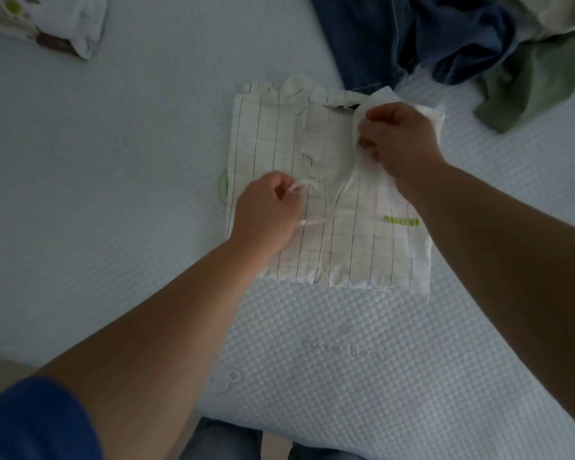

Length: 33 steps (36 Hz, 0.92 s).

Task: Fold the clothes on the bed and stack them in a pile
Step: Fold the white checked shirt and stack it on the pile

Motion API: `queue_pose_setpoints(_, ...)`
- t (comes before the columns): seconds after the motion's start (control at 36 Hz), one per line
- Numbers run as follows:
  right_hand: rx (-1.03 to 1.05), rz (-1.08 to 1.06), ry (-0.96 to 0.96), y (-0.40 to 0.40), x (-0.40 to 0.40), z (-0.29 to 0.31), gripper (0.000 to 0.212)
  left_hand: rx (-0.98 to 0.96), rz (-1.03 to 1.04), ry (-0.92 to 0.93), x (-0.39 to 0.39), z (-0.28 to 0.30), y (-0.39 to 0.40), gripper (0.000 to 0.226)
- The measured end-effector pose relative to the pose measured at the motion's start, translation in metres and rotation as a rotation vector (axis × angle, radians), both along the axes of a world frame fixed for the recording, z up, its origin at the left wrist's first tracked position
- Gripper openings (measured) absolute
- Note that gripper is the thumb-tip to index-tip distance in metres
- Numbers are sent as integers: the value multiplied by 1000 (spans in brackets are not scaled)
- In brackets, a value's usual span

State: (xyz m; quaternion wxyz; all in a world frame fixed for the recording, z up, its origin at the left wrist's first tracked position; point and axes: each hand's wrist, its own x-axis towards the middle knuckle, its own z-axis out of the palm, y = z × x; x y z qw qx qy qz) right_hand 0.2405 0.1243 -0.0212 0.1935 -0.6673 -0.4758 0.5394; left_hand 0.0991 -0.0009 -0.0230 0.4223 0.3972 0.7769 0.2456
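The checked shirt (329,194) lies folded flat mid-bed (113,161); the left hand (266,210) reaches in from below, fingers pinching a white cord on it; the right hand (402,141), arm outstretched, clenches the cloth near the collar.

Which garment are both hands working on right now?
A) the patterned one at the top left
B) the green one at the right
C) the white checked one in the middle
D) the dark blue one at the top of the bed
C: the left hand and the right hand both pinch folds of the white checked garment, which lies flat on the bed.
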Motion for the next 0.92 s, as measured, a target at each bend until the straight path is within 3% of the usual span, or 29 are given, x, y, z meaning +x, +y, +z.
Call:
queue_pose_setpoints(0.08, 21, 135, -161, -7, 0, -9, 25, 30, 101, -228, 2, 7, 14, 9)
queue_pose_setpoints(0.11, 71, 203, -223, -13, 1, -8, 27, 5, 81, -251, 2, 8, 17, 23)
queue_pose_setpoints(0.19, 274, 318, -356, -38, 8, 1, 29, -22, -127, -44, 2, 7, 14, 55)
queue_pose_setpoints(0.28, 395, 308, -400, -66, 24, 12, 32, 162, -221, 119, 3, 12, 0, 65)
queue_pose_setpoints(0.39, 367, 173, -434, -100, 52, 15, 33, 272, -178, 223, -8, 13, -17, 53)
queue_pose_setpoints(0.47, 179, -13, -500, -117, 73, 8, 43, 79, -3, 359, -24, 4, -29, 45)
queue_pose_setpoints(0.58, -118, -241, -417, -113, 90, -3, 49, -228, 250, 188, -39, -10, -34, 51)
queue_pose_setpoints(0.69, -235, -224, -272, -89, 95, -9, 45, -209, 373, 91, -40, -14, -28, 38)
queue_pose_setpoints(0.81, -306, -226, -128, -76, 92, -11, 12, -266, 452, -123, -38, -12, -24, 23)
queue_pose_setpoints(0.92, -378, -275, 68, -78, 86, -2, 24, -360, 489, -324, -32, -2, -18, 18)
